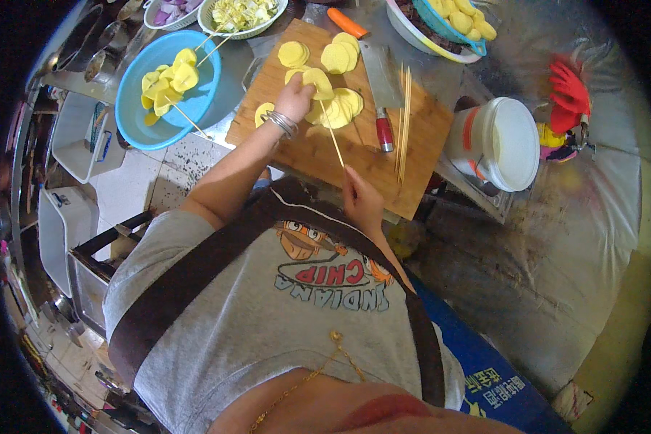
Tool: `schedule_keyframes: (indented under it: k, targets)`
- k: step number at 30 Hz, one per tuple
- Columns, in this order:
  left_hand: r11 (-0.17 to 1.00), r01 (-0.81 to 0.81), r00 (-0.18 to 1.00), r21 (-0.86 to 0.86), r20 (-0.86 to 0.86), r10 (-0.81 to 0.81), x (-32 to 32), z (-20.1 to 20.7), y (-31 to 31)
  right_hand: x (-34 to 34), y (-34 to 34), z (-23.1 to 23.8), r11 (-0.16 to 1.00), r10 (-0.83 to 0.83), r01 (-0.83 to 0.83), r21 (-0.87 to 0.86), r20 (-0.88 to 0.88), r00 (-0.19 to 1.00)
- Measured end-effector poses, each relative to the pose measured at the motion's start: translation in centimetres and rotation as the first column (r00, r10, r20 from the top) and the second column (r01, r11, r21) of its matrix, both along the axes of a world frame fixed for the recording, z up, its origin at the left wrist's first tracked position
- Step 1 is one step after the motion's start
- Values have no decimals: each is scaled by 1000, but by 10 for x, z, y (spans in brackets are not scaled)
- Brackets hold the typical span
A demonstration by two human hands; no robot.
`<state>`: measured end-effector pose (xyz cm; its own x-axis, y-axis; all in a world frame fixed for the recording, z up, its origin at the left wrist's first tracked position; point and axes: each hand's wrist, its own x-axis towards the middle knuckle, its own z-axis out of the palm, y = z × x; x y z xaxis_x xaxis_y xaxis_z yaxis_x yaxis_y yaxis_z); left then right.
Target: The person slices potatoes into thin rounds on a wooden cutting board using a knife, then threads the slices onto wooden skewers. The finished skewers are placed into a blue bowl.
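Note:
My left hand [294, 100] pinches a round yellow potato slice [318, 84] above the wooden cutting board [300, 155]. In my right hand [362, 195] is the lower end of a thin wooden skewer [335, 143], which slants up to that slice. Whether the tip has pierced the slice cannot be made out. Just under it lies a fanned stack of slices [342, 107], with further small stacks [340, 55] toward the far side. A cleaver [380, 76] with a red handle rests to the right of these, beside several loose skewers [405, 126].
A blue basin [134, 123] at left holds skewered potato slices [172, 78]. Beyond the board are a carrot [347, 22], baskets of chopped cabbage [240, 13] and purple onion [173, 10], and peeled potatoes [466, 18]. A white bucket [510, 145] and red glove [569, 90] are right.

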<state>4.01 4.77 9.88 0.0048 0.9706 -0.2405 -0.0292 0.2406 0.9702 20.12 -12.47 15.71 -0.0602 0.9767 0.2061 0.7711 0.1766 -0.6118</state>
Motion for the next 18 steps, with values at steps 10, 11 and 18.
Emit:
schedule_keyframes:
  k: [10, 11, 18]
  targets:
    - [917, 366, 931, -162, 55, -362, 30, -22, -52, -6, 16, -29, 939, -291, 82, -334, -644, 708]
    - [936, 352, 936, 23, -25, -352, 31, -22, -53, -3, 17, -33, 925, -316, 82, -371, -632, 708]
    - [989, 138, 407, 59, -913, -2, -29, -22, 37, 25, 6, -33, 881, -382, 106, -460, -561, 734]
